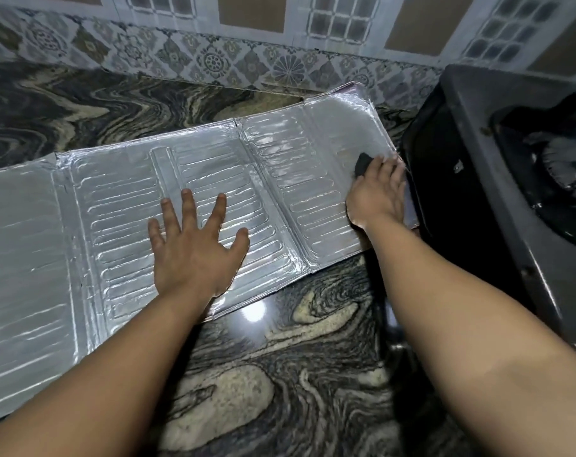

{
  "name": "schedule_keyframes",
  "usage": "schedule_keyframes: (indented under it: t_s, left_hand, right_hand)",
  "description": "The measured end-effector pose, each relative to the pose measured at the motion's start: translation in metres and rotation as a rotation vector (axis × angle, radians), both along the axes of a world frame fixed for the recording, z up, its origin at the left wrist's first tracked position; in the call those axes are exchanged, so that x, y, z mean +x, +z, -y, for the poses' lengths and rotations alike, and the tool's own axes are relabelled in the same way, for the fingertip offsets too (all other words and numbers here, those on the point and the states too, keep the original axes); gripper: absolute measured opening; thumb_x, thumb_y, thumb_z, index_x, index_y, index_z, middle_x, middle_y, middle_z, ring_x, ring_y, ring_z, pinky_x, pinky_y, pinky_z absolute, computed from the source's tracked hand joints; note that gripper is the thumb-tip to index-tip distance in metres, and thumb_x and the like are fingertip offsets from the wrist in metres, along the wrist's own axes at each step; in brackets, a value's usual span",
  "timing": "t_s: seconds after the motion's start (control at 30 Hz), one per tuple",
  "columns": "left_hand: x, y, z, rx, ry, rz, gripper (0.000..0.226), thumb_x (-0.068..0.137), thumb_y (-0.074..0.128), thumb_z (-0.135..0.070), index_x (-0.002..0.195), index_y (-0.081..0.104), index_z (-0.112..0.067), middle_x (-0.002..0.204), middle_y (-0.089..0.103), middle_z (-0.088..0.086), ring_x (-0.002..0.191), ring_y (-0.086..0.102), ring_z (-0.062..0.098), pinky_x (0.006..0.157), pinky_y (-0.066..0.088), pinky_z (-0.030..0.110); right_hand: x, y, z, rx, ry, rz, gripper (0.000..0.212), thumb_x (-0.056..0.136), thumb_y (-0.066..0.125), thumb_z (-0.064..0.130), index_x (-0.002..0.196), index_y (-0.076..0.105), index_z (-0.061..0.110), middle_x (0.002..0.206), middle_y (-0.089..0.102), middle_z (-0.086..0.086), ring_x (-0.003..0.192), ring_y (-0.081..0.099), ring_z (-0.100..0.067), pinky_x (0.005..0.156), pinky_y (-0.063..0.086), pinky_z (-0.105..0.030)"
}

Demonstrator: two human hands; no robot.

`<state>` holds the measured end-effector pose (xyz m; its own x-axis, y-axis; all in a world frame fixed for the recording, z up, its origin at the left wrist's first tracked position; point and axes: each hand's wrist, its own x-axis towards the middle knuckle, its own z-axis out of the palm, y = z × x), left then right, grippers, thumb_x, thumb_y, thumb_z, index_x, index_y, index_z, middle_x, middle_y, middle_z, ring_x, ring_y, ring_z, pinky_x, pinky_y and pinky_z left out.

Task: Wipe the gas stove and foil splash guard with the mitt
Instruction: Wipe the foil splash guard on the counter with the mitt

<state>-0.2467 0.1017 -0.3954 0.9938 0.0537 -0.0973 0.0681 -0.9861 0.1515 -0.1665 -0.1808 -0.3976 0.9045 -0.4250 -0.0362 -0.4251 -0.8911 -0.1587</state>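
Observation:
The foil splash guard [121,199] lies flat and unfolded across the marbled countertop, its ribbed panels shining. My left hand [194,245] presses flat on its middle panel with fingers spread. My right hand [377,192] rests on the right-hand panel near its far right edge, pressing a dark mitt [362,163] onto the foil; only a small dark part of the mitt shows beyond my fingers. The black gas stove [497,166] stands at the right, right beside the guard's edge, with a burner [563,169] visible.
Dark swirled stone countertop [280,357] extends in front of and behind the guard. A patterned tile wall [214,61] rises at the back. The stove's left side sits close against my right hand.

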Motion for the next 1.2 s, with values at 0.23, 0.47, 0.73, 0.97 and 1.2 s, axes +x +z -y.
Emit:
schedule_keyframes:
  t_s: [0.23, 0.47, 0.73, 0.97, 1.2]
  left_hand:
    - [0.000, -0.003, -0.002, 0.016, -0.025, 0.007, 0.075, 0.085, 0.009, -0.077, 0.154, 0.001, -0.047, 0.166, -0.007, 0.007, 0.151, -0.011, 0.036, 0.120, -0.005, 0.055]
    - [0.001, -0.005, -0.002, 0.008, -0.030, 0.001, 0.076, 0.085, 0.008, -0.077, 0.154, 0.000, -0.047, 0.166, -0.008, 0.006, 0.151, -0.012, 0.035, 0.120, -0.005, 0.055]
    - [0.001, -0.002, -0.006, -0.025, -0.045, -0.030, 0.079, 0.084, 0.010, -0.078, 0.155, 0.002, -0.045, 0.166, -0.010, 0.007, 0.150, -0.016, 0.036, 0.119, -0.008, 0.055]
    - [-0.007, 0.006, -0.016, -0.347, -0.072, 0.107, 0.073, 0.085, 0.045, -0.064, 0.151, 0.033, -0.035, 0.166, 0.012, 0.001, 0.153, -0.002, 0.025, 0.123, 0.002, 0.045]
    - [0.007, 0.029, -0.030, -0.572, -0.119, -0.050, 0.050, 0.085, 0.058, -0.054, 0.125, 0.065, -0.024, 0.133, 0.061, 0.002, 0.119, 0.056, 0.022, 0.108, 0.039, 0.038]
  right_hand:
    - [-0.044, -0.002, -0.004, 0.052, -0.065, 0.016, 0.067, 0.100, 0.026, 0.038, 0.156, 0.004, 0.008, 0.164, -0.003, -0.014, 0.151, -0.005, -0.031, 0.122, 0.004, -0.043]
    - [-0.066, 0.001, -0.004, 0.040, -0.007, -0.071, 0.081, 0.097, 0.026, 0.056, 0.156, -0.001, 0.008, 0.163, -0.010, -0.014, 0.150, -0.012, -0.031, 0.121, 0.000, -0.043]
    - [-0.096, 0.029, -0.008, 0.049, 0.104, -0.187, 0.077, 0.099, 0.035, 0.045, 0.156, -0.004, 0.011, 0.164, -0.006, -0.016, 0.151, -0.005, -0.033, 0.120, 0.006, -0.046]
    - [-0.121, 0.048, -0.023, -0.045, 0.022, -0.097, 0.043, 0.092, 0.053, 0.020, 0.132, 0.046, 0.007, 0.136, 0.050, -0.021, 0.125, 0.046, -0.039, 0.098, 0.044, -0.042]
    - [-0.132, 0.079, -0.012, 0.096, -0.041, 0.068, 0.034, 0.082, 0.052, 0.004, 0.113, 0.060, 0.017, 0.110, 0.063, -0.020, 0.101, 0.062, -0.041, 0.079, 0.051, -0.039]
